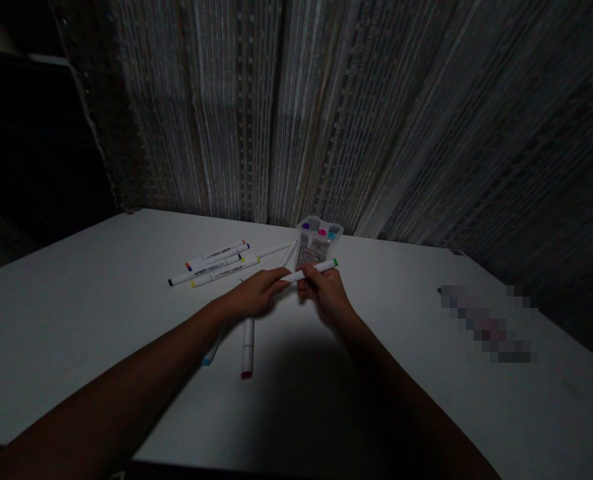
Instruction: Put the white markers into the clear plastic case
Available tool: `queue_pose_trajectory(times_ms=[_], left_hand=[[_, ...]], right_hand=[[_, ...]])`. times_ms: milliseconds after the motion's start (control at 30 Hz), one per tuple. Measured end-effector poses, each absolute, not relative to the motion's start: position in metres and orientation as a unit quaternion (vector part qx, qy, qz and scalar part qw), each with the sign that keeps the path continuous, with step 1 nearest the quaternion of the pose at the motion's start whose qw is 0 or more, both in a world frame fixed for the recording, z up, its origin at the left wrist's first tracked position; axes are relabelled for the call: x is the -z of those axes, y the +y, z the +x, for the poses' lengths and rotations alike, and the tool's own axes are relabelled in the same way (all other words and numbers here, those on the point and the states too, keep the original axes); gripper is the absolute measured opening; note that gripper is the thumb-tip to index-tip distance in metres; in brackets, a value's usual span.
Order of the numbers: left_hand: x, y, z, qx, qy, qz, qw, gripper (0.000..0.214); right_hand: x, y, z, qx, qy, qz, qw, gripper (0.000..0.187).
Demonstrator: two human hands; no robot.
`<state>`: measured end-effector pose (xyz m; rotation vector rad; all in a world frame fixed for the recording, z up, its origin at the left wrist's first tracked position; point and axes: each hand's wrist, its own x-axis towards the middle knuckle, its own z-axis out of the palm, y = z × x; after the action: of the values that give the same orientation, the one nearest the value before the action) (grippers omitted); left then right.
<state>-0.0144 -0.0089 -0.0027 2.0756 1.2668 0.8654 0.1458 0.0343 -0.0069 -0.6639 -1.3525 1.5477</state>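
Left hand [256, 293] and right hand [325, 291] both grasping green-capped marker [316, 269] above table [76, 313], just before marker box [318, 241]

Cut off at the bottom edge: both forearms. Hidden under the left hand [253, 293]: upper end of a red-tipped marker [247, 350]; under the left forearm, most of a blue-tipped marker [210, 353]. Pixelated beyond recognition: a patch [489, 323] on the table [76, 320]. Too dim and small to read: label on the marker case [316, 243], possibly clear plastic.
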Motion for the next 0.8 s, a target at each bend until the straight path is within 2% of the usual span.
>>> queue_pose_trajectory(times_ms=[467,633,800], left_hand=[[0.0018,-0.0096,-0.0084,-0.315,0.501,0.773,0.229,0.03],[0.0043,-0.0129,-0.0079,-0.326,0.467,0.805,0.167,0.027],[0.0033,-0.0153,-0.0039,-0.279,0.515,0.802,0.116,0.029]], right_hand=[[0.0071,0.0345,0.1476,-0.636,-0.544,-0.268,0.478,0.031],[0.0046,0.0353,0.1469,-0.613,-0.553,-0.268,0.496,0.03],[-0.0009,0.0314,0.147,-0.596,-0.582,-0.263,0.486,0.03]])
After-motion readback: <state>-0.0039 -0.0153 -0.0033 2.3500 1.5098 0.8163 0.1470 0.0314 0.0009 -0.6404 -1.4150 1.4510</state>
